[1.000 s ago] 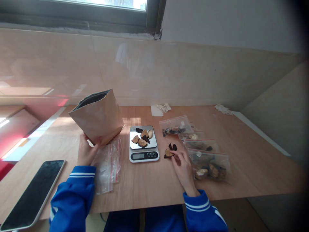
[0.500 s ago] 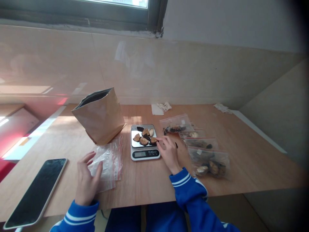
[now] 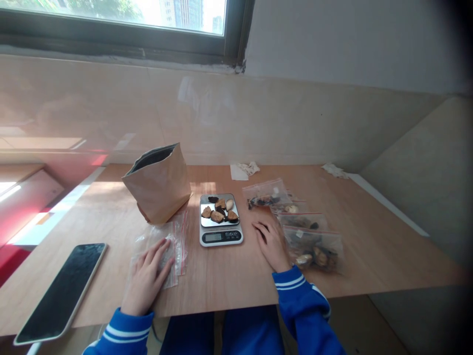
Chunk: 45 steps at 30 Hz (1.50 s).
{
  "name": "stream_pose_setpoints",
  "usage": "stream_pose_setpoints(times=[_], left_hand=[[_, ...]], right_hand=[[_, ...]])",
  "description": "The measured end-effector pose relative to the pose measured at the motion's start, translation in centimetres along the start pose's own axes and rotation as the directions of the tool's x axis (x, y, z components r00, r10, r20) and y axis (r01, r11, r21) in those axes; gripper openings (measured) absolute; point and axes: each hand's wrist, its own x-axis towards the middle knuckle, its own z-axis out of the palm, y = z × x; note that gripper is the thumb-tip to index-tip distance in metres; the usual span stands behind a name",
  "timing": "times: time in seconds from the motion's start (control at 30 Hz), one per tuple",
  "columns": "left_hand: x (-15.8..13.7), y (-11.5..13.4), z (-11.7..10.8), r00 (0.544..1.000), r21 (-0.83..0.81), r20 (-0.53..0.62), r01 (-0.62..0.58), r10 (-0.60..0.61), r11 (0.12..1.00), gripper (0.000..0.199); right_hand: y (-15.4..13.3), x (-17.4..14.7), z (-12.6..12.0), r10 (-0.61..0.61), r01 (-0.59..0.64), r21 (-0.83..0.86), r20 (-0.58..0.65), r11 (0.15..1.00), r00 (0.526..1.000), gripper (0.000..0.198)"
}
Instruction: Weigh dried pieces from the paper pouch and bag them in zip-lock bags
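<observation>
My left hand (image 3: 148, 276) lies spread over a stack of clear zip bags (image 3: 179, 251), its fingers resting on the plastic. To the right of the small kitchen scale (image 3: 221, 238), my right hand (image 3: 271, 242) is down at the tabletop, fingers bent together around a small dark piece (image 3: 263, 237) that is mostly hidden. Several brown and dark dried pieces, perhaps mushroom slices (image 3: 217, 216), sit on the scale's metal plate. Its display is too small to read. Beside my right hand lie several filled zip bags (image 3: 314, 251) holding similar pieces.
Behind the clear bags a brown paper bag (image 3: 162, 187) stands open and tilted. A phone (image 3: 62, 291) lies at the left front edge of the wooden table (image 3: 229, 281). White paper scraps (image 3: 240, 171) are at the back, by the tiled wall.
My right hand has left the pieces on the scale and moved right, down to the table. My left hand has lowered onto the clear bags. The view has tilted up slightly.
</observation>
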Motion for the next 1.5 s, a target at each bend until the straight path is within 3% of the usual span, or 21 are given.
stream_pose_setpoints(times=[0.23,0.53,0.63,0.8,0.9,1.0,1.13,1.23,1.3,1.43,1.5], left_hand=[[0.0,-0.3,0.1,1.0,-0.006,-0.013,-0.019,0.019,1.0,0.046],[0.0,0.0,0.0,0.999,0.002,-0.023,-0.023,0.023,1.0,0.045],[-0.1,0.1,-0.1,0.999,0.006,-0.037,-0.034,0.035,0.999,0.044],[0.0,0.0,-0.1,0.998,-0.001,-0.032,-0.058,0.058,0.998,0.044],[-0.1,-0.1,-0.2,0.998,-0.009,-0.021,-0.054,0.054,0.999,0.044],[-0.2,-0.2,0.0,0.999,-0.035,-0.025,-0.044,0.043,0.998,0.044],[-0.2,-0.4,0.4,0.979,-0.206,-0.204,-0.016,-0.027,0.978,0.045],[0.4,-0.1,-0.3,0.923,-0.323,-0.366,-0.011,-0.114,0.946,0.05],[1.2,0.4,-1.3,0.886,-0.304,-0.439,0.01,-0.149,0.953,0.063],[4.3,0.8,-3.6,0.867,-0.214,-0.485,0.009,-0.114,0.977,0.08],[6.5,0.3,-4.2,0.902,-0.27,-0.415,0.003,-0.119,0.963,0.078]], right_hand=[[-0.7,-0.5,0.2,0.07,-0.034,0.172,-0.209,0.985,0.975,0.025],[-3.3,0.0,-1.5,0.116,-0.06,0.204,-0.275,0.977,0.954,0.019],[-5.9,2.9,-2.3,0.136,-0.06,0.331,-0.211,0.942,0.968,0.021],[-10.5,10.6,-1.0,0.077,-0.094,0.561,0.054,0.822,0.996,0.026],[-11.7,13.7,1.1,0.02,-0.091,0.53,0.138,0.843,0.99,0.023],[-11.8,14.5,3.0,-0.008,-0.058,0.369,0.174,0.928,0.985,0.02],[-11.4,13.5,2.9,-0.01,0.003,0.133,0.05,0.991,0.999,0.022],[-10.9,11.6,1.0,0.006,-0.002,0.154,-0.027,0.988,1.0,0.025],[-10.0,9.4,-0.5,0.017,-0.005,0.205,-0.054,0.979,0.998,0.026],[-7.1,2.6,-2.5,0.108,-0.084,0.215,-0.104,0.973,0.989,0.024],[-5.4,-1.2,-2.9,0.149,-0.129,0.227,-0.07,0.965,0.986,0.025]])
